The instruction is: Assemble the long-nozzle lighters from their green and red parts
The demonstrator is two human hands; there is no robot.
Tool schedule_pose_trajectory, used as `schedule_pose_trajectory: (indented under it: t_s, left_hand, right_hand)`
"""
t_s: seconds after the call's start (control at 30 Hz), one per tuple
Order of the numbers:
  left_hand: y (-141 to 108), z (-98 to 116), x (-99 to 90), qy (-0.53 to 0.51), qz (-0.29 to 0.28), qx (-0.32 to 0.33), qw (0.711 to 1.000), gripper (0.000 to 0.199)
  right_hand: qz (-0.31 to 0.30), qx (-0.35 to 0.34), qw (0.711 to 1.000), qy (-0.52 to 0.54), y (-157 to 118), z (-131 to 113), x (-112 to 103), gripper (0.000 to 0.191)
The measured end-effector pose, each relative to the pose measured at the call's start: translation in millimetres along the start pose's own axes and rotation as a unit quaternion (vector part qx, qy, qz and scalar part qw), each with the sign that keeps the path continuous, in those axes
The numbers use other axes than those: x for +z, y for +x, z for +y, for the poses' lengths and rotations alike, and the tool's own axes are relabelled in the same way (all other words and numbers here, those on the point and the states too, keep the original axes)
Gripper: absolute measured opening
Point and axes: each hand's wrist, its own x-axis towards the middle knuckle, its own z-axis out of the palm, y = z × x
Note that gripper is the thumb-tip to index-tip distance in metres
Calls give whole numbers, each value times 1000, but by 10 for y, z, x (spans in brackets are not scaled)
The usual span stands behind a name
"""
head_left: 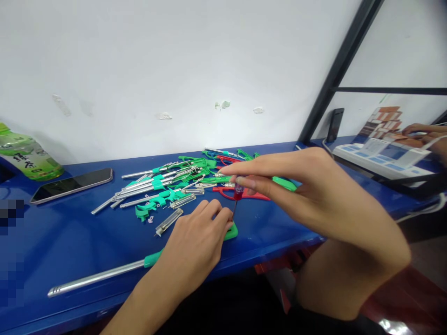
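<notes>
Across the blue tabletop (pixel 115 242), one green long-nosed lighter (pixel 152 258) is gripped by the left hand (pixel 199 232), fingers curled tight, its middle hidden! One screwdriver (pixel 238 190) is pinched firmly by the right hand (pixel 300 186), its tip masked. One bottle (pixel 26 156) is cut off at left, one phone (pixel 73 185) laid beside it; heaped lighter parts (pixel 157 184) can't be counted.

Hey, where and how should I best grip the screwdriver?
Probably by the handle, from above and the right, as your right hand does: the screwdriver stands nearly upright, its thick handle uppermost, its thin shaft running down toward the green long-nosed lighter under your left hand.
</notes>
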Motion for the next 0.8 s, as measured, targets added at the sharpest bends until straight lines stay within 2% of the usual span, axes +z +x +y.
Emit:
schedule_pose_trajectory:
  t_s: [0.3,0.5,0.67,0.8]
  left_hand:
    - [-31,-1,11,-43,21,-6,999,22]
    - [-94,9,13,-67,16,-4,998,19]
    - [-206,-43,-3,-76,33,-8,996,17]
    - [-275,-102,-39,-77,25,-18,997,16]
  right_hand:
    - [-3,19,1000,-1,10,32,25,27]
    - [-24,-2,1000,17,29,7,30,20]
    - [-36,-4,999,19,61,-55,83,11]
    - [-16,20,1000,-3,115,-78,173,23]
